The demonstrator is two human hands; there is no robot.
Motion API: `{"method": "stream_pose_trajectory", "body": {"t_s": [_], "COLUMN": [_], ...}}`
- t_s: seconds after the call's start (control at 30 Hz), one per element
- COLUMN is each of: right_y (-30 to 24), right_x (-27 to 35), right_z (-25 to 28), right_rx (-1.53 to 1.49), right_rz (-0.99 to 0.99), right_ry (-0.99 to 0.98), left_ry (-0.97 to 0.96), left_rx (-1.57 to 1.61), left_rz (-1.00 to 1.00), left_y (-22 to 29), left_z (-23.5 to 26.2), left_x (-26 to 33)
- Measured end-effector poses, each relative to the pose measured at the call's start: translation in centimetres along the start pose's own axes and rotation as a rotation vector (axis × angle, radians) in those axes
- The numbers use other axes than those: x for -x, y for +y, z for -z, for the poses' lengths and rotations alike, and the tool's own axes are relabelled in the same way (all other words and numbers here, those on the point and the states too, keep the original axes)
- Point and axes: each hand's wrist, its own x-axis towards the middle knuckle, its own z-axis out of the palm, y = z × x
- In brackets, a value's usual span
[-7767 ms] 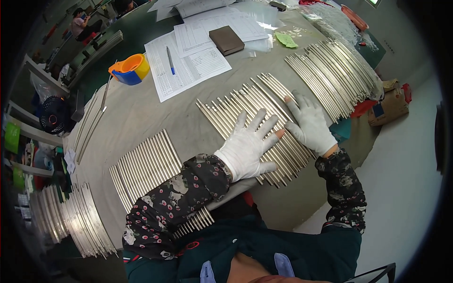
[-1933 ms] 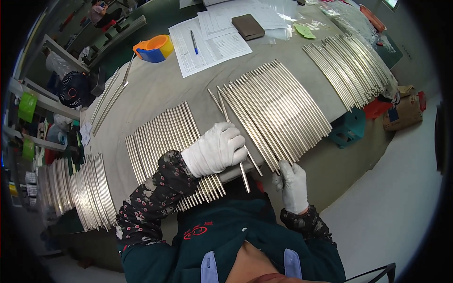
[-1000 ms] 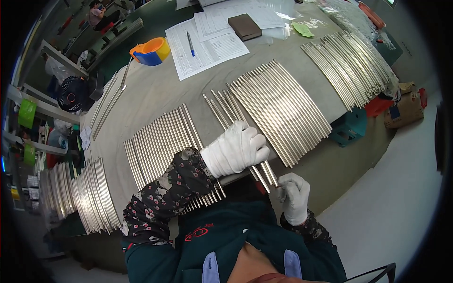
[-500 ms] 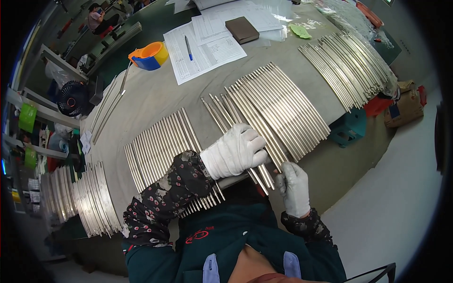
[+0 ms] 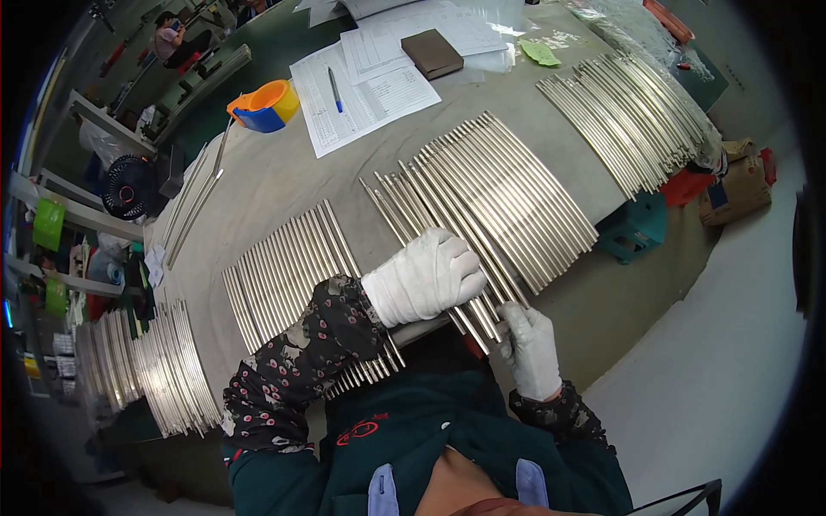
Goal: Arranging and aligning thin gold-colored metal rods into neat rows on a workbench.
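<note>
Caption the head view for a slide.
Gloved left hand and right hand grip a few metal rods beside rows on the grey table.

Both hands wear white gloves, and both forearms are in dark sleeves with a small flowered print. The left hand lies palm down with the knuckles up and the fingers curled forward and pressed flat; its forearm runs back and down to the left, elbow bent. The right hand sits lower and close to the body, fingers pointing up and pinched together, wrist bent sharply, just right of the left hand.
</note>
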Motion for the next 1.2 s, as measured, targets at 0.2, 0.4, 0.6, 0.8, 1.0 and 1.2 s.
{"method": "stream_pose_trajectory", "body": {"t_s": [0.2, 0.4, 0.6, 0.8, 1.0, 1.2], "right_y": [0.5, -0.7, -0.9, -0.9, -1.8, -1.9], "right_x": [-0.2, -0.7, -0.6, -0.7, 0.0, 0.6], "right_z": [0.2, 0.7, 0.7, 1.1, 0.5, -0.1], "right_rx": [0.117, 0.111, 0.101, 0.0, 0.057, 0.185], "right_rz": [0.109, -0.02, 0.016, -0.036, 0.037, 0.099], "right_ry": [-0.01, -0.12, -0.101, -0.144, -0.136, -0.177], "left_ry": [-0.059, -0.016, 0.028, 0.056, 0.039, -0.043], "left_rx": [-0.018, -0.062, -0.095, -0.098, -0.07, 0.008], "left_rz": [0.013, 0.04, -0.005, -0.027, 0.038, 0.149], "left_y": [0.1, 0.4, 0.5, 0.5, 0.6, 0.3], "left_z": [0.4, 0.7, 0.3, 0.3, 0.6, 0.5], "left_x": [0.3, -0.1, 0.3, 0.6, 0.1, -1.2]}}
